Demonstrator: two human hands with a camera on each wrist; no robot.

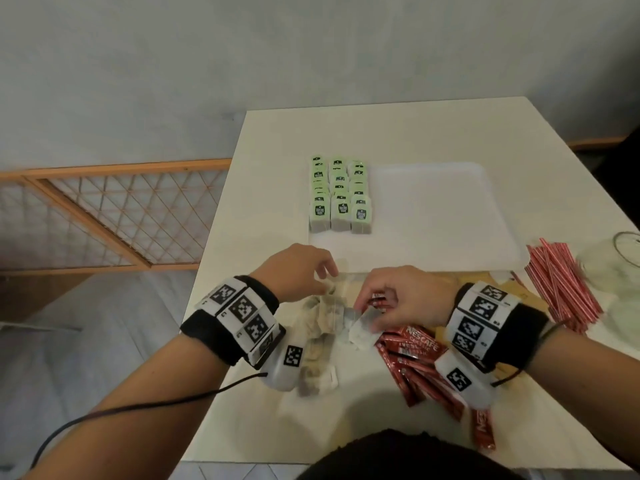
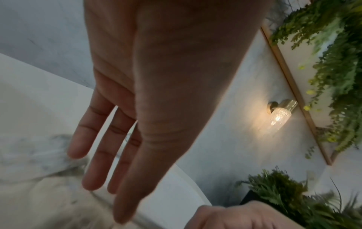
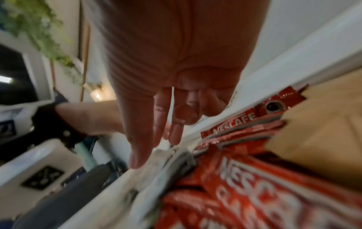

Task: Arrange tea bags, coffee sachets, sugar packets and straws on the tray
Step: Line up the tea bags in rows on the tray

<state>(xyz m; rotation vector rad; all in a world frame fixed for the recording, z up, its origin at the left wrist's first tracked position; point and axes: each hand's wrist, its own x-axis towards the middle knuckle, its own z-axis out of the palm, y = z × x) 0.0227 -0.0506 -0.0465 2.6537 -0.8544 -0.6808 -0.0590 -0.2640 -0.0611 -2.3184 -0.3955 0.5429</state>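
Note:
A white tray (image 1: 440, 216) lies mid-table. Green-tagged tea bags (image 1: 341, 197) stand on its left part in three rows. Loose tea bags (image 1: 320, 327) are heaped at the tray's near edge. My left hand (image 1: 327, 277) hovers over that heap, and the left wrist view shows its fingers (image 2: 94, 155) straight and holding nothing. My right hand (image 1: 372, 317) pinches a pale tea bag (image 1: 362, 330) between thumb (image 3: 137, 155) and curled fingers, just left of the red Nescafe sachets (image 1: 415, 355). Red-and-white straws (image 1: 561, 282) lie to the right. Tan packets (image 1: 485, 277) sit beside them.
A clear glass jar (image 1: 620, 258) stands at the table's right edge beyond the straws. The table's left edge (image 1: 214, 258) drops to the floor beside a wooden lattice screen (image 1: 114, 216). My dark-clothed body (image 1: 398, 459) is at the near edge.

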